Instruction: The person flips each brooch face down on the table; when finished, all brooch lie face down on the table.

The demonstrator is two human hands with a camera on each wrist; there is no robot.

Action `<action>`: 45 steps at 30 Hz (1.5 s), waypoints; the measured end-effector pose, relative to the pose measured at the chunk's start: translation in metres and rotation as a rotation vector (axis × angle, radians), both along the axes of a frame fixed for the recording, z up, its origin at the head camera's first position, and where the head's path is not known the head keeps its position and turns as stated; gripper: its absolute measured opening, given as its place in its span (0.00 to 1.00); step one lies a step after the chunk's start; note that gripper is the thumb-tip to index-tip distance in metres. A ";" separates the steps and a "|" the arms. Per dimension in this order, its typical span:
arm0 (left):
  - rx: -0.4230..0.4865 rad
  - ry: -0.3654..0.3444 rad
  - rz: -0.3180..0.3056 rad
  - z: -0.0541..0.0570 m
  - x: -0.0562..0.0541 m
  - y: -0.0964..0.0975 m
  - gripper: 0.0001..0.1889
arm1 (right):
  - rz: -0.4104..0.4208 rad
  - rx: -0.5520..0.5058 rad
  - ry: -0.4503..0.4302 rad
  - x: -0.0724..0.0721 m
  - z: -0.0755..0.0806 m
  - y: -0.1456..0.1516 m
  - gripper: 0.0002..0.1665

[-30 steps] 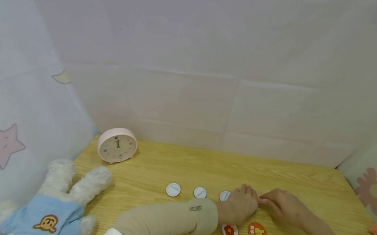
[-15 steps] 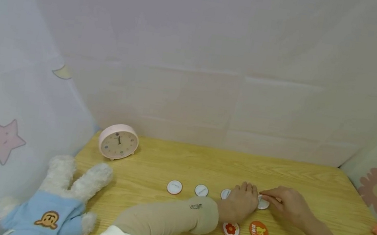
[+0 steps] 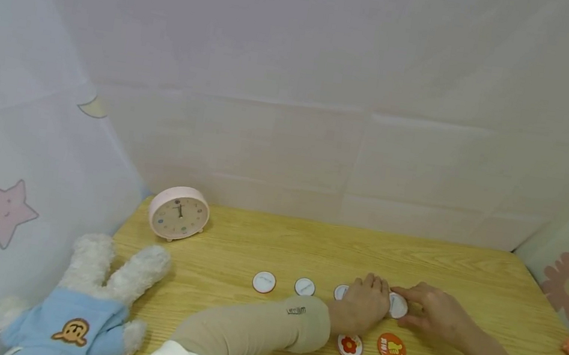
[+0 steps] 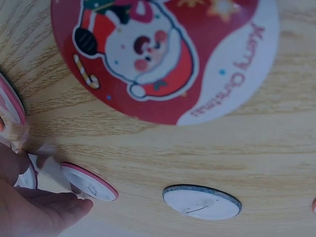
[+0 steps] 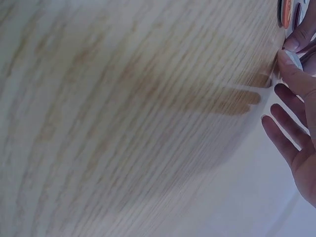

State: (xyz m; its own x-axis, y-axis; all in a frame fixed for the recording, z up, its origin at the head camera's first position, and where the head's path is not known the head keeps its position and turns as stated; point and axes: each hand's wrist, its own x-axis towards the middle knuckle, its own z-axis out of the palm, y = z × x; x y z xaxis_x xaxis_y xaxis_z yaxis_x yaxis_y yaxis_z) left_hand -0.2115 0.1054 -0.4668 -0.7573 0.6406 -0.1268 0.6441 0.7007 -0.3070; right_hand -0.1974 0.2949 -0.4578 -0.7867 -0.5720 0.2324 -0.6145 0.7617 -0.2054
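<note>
Pale white now faces upward on the badge between your hands (image 3: 398,306): a second ago it showed only as a thin edge, and half a second ago the pale back was partly covered by your fingers, whereas now most of that round face shows. Your right hand (image 3: 437,314) pinches it by the rim, index finger at the far side and thumb at the near side, while the other fingers spread loosely in the right wrist view. Your left hand (image 3: 365,303) has stayed just beside it, back of the hand up and fingers extended; you have its thumb close against the badge, but I cannot tell whether it grips the rim or only touches. The badge sits at the right end of a line with three other pale-backed badges (image 3: 263,282), the nearest partly hidden by your left hand. Nearer to you lie the flower badge (image 3: 350,347) and the orange badge (image 3: 391,348), picture sides up, and your left wrist view shows a red Christmas badge (image 4: 163,54) likewise. For your work, I judge the turn nearly complete, though your right hand has not released the badge, and whether it lies flat or tilted is unclear.
</note>
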 end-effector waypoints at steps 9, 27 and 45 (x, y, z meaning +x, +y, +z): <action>-0.003 -0.029 -0.039 0.001 -0.002 -0.002 0.34 | 0.020 0.036 -0.008 0.000 -0.002 0.003 0.30; -0.109 -0.065 -0.057 -0.002 0.002 0.000 0.33 | 0.066 -0.030 -0.104 0.006 -0.011 0.008 0.32; 0.340 -0.063 -0.078 0.065 0.026 -0.136 0.31 | -0.137 -0.064 0.088 0.029 0.033 -0.083 0.21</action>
